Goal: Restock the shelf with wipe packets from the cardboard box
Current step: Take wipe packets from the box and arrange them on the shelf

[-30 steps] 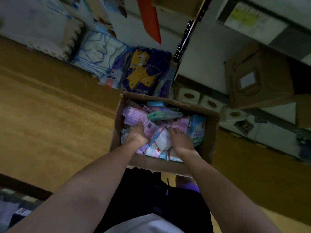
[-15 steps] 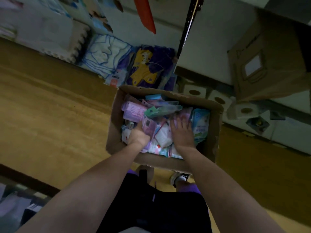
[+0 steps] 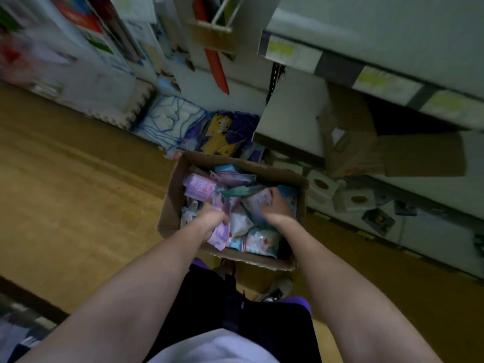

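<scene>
Cardboard box [image 3: 170,221] sits on the wooden floor [image 3: 65,205], open and full of mixed wipe packets, just in front of the shelf [image 3: 392,43]. Left hand [image 3: 213,221] is inside at the near left corner, fingers curled round a bunch of purple packets [image 3: 221,233]. Right hand [image 3: 277,208] is at the right side, fingers apparently clamped on a pale packet [image 3: 258,203]; the frame is dim and blurred, so that grip is uncertain. Risk: the bunched purple packets are slick and loosely gathered, so one could slip out on the lift. A second carton [image 3: 348,142] and small tissue boxes [image 3: 320,186] crowd the lower shelf area, limiting placement room there.
</scene>
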### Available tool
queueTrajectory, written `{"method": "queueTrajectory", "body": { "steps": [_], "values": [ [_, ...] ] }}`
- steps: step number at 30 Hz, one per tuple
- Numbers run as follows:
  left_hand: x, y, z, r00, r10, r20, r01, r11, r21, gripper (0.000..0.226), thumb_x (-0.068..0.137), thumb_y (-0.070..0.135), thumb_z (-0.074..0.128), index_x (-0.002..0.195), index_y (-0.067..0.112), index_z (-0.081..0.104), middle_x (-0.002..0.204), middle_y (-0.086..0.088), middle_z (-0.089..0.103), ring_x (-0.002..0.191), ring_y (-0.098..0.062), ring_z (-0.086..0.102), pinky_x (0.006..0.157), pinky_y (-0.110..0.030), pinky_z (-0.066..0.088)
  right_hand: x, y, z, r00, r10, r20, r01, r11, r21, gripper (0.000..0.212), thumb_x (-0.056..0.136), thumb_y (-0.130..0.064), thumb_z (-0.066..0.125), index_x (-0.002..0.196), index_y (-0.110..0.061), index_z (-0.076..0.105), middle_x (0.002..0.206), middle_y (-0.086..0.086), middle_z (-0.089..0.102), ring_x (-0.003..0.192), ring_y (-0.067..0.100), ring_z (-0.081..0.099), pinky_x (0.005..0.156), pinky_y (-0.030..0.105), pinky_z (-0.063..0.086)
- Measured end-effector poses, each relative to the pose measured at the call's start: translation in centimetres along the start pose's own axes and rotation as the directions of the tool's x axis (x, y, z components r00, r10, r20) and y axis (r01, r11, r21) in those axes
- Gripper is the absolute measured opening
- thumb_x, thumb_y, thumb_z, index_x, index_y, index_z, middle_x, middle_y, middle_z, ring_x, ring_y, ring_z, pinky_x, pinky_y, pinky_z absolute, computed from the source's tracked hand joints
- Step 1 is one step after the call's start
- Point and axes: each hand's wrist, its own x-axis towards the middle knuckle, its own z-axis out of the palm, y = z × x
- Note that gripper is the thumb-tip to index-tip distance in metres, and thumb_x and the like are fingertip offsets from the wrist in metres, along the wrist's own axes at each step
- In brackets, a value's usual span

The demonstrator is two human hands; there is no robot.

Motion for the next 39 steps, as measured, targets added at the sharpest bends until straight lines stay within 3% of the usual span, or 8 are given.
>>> {"method": "queueTrajectory", "body": {
  "steps": [3,8,12,15,18,26,30,39],
  "values": [
    [-3.1,1.5,0.9,0.995,0.023,0.097,-0.016,0.998,-0.069,0.094,0.081,-0.007,0.057,0.156,0.017,0.006,0.162,-0.002,0.008,0.147,-0.031,0.014,0.096,-0.035,0.038,-2.3,-0.6,-3.7,0.997,0.081,0.007,-0.081,0.977,0.197,0.035,0.085,-0.01,0.061,0.119,-0.016,0.053,0.113,0.007,0.061,0.105,0.029,0.06,0.085,0.039,0.053],
    [-9.8,4.6,3.3,0.983,0.12,0.136,-0.105,0.988,-0.115,0.034,0.085,0.002,0.058,0.116,0.011,0.046,0.118,0.006,0.038,0.097,-0.008,0.045,0.071,-0.026,0.044,-6.7,-0.1,-9.4,0.999,0.029,0.036,-0.039,0.95,0.31,0.049,0.082,-0.003,0.065,0.128,-0.012,0.052,0.117,0.01,0.061,0.105,0.032,0.061,0.08,0.04,0.057],
    [-13.7,6.0,5.1,0.961,0.197,0.193,-0.157,0.966,-0.205,0.054,0.082,0.018,0.072,0.127,0.012,0.041,0.135,-0.007,0.041,0.114,-0.026,0.054,0.087,-0.039,0.05,-10.3,1.2,-13.4,0.998,0.042,0.036,-0.053,0.914,0.402,0.048,0.083,-0.008,0.068,0.129,-0.01,0.052,0.111,0.01,0.061,0.084,0.025,0.063,0.052,0.026,0.056],
    [-15.8,6.8,6.2,0.933,0.284,0.221,-0.23,0.943,-0.242,0.044,0.072,0.018,0.082,0.092,0.014,0.043,0.097,-0.015,0.057,0.08,-0.028,0.062,0.061,-0.037,0.053,-11.7,2.1,-16.3,1.0,0.026,0.005,-0.026,0.881,0.473,0.055,0.082,-0.01,0.072,0.133,-0.008,0.05,0.117,0.012,0.063,0.097,0.028,0.066,0.081,0.041,0.059],
    [-17.4,7.5,7.6,0.905,0.38,0.191,-0.343,0.918,-0.2,0.044,0.071,0.028,0.085,0.078,0.018,0.042,0.081,-0.006,0.052,0.078,-0.02,0.055,0.067,-0.033,0.044,-13.3,2.6,-18.9,0.999,-0.018,-0.031,0.032,0.835,0.55,0.055,0.08,-0.006,0.075,0.129,-0.007,0.05,0.113,0.01,0.065,0.094,0.029,0.067,0.084,0.048,0.057],
    [-20.1,13.0,10.7,0.883,0.438,0.17,-0.407,0.894,-0.186,0.044,0.088,0.001,0.065,0.122,0.01,0.039,0.1,-0.019,0.063,0.075,-0.031,0.069,0.067,-0.047,0.057,-17.8,2.4,-25.9,0.97,-0.078,-0.229,0.199,0.796,0.571,0.058,0.075,-0.002,0.079,0.125,0.003,0.052,0.11,0.018,0.068,0.083,0.028,0.071,0.051,0.036,0.058],
    [-21.4,17.0,12.2,0.856,0.446,0.261,-0.402,0.892,-0.206,0.041,0.082,-0.008,0.064,0.12,-0.006,0.051,0.098,-0.026,0.069,0.079,-0.036,0.071,0.069,-0.048,0.058,-19.6,3.4,-29.2,0.944,-0.019,-0.329,0.209,0.807,0.552,0.055,0.068,-0.009,0.084,0.114,0.003,0.058,0.099,0.018,0.071,0.08,0.029,0.073,0.065,0.05,0.061],
    [-27.9,26.3,18.2,0.696,0.568,0.439,-0.587,0.803,-0.108,0.018,0.079,0.005,0.072,0.096,0.006,0.064,0.089,-0.012,0.069,0.078,-0.026,0.065,0.066,-0.034,0.052,-24.5,5.0,-37.5,0.787,0.054,-0.615,0.347,0.785,0.513,0.025,0.073,-0.007,0.078,0.094,-0.006,0.065,0.087,0.013,0.071,0.071,0.026,0.069,0.058,0.036,0.058]
  ]
}}
